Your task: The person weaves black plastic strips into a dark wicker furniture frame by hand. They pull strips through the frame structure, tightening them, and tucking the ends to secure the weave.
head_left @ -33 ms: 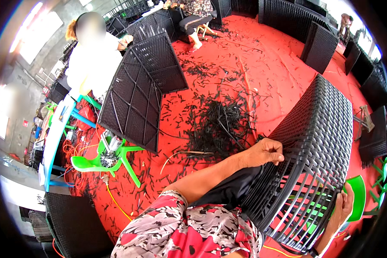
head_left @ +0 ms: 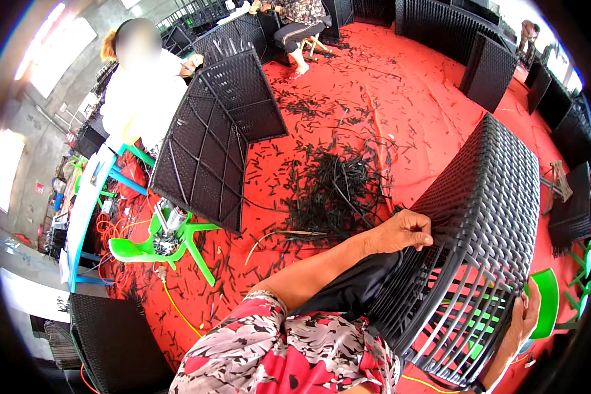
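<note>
A black wicker furniture piece (head_left: 489,190) stands tilted in front of me on the right. Its upper part is tightly woven, while bare parallel strands (head_left: 463,308) span the lower part. My left hand (head_left: 407,231) is closed at the weave's lower edge, thumb and forefinger pinching what looks like a thin black rattan strip. On the right side, my right hand (head_left: 524,316) curls its fingers against the piece's edge, beside the bare strands. Part of that hand is hidden by the piece.
Black strip offcuts (head_left: 335,190) are heaped on the red floor covering. An upturned green stool (head_left: 194,246) holds metal parts. Across from me a person (head_left: 141,98) handles another wicker piece (head_left: 203,144). A green seat (head_left: 545,305) stands by my right hand. Cords trail at the left.
</note>
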A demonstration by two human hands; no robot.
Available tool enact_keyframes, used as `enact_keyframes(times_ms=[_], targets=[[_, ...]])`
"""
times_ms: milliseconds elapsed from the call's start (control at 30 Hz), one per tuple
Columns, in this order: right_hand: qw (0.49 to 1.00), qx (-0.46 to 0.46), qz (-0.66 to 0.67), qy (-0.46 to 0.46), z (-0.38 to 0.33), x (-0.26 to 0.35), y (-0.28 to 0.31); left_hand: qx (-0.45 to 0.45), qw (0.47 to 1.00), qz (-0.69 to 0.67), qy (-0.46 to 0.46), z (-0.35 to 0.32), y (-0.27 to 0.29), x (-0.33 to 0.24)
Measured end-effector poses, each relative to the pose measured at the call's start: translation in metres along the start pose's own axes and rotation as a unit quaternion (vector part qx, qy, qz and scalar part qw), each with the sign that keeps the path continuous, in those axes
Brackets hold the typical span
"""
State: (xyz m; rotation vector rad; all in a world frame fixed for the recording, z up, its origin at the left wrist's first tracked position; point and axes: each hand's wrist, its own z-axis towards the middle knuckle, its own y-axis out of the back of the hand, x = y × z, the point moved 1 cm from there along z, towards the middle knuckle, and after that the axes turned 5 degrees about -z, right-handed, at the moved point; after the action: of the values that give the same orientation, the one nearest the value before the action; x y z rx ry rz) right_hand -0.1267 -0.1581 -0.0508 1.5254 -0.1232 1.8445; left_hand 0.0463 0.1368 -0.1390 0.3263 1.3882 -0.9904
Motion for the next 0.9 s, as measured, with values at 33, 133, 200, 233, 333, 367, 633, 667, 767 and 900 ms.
enact_keyframes(times_ms=[33,133,200,233,333,367,633,667,767,900], targets=[[0.998,0.001,0.061,-0.019,0.000,0.001,-0.002,0.004,1.000,0.008,-0.013,0.001,0.003,-0.001],[0.999,0.021,0.030,-0.008,0.000,0.005,-0.009,0.019,1.000,0.007,-0.011,0.003,0.009,0.000],[0.999,0.034,-0.004,-0.008,0.003,0.007,-0.014,0.023,1.000,0.019,-0.004,0.005,0.011,0.003],[0.998,0.051,0.016,-0.025,0.004,0.008,-0.015,0.025,0.999,0.025,-0.001,0.006,0.010,0.006],[0.994,0.070,0.054,-0.068,0.011,0.009,-0.018,0.034,0.999,-0.015,-0.015,0.010,0.008,0.014],[0.993,0.097,0.042,-0.052,0.012,0.010,-0.018,0.041,0.999,-0.024,-0.025,0.011,0.006,0.015],[0.961,0.058,0.249,-0.102,0.002,0.002,-0.015,-0.093,0.985,0.115,0.086,-0.013,0.000,-0.002],[0.919,0.040,0.356,-0.166,-0.004,-0.001,-0.016,-0.097,0.987,0.119,0.043,-0.019,-0.001,-0.008],[0.923,0.091,0.353,-0.122,-0.003,-0.007,-0.013,-0.172,0.958,0.231,0.002,-0.032,-0.001,-0.022],[0.840,0.141,0.498,-0.164,0.001,-0.021,-0.019,-0.282,0.924,0.253,-0.046,-0.028,-0.005,-0.053]])
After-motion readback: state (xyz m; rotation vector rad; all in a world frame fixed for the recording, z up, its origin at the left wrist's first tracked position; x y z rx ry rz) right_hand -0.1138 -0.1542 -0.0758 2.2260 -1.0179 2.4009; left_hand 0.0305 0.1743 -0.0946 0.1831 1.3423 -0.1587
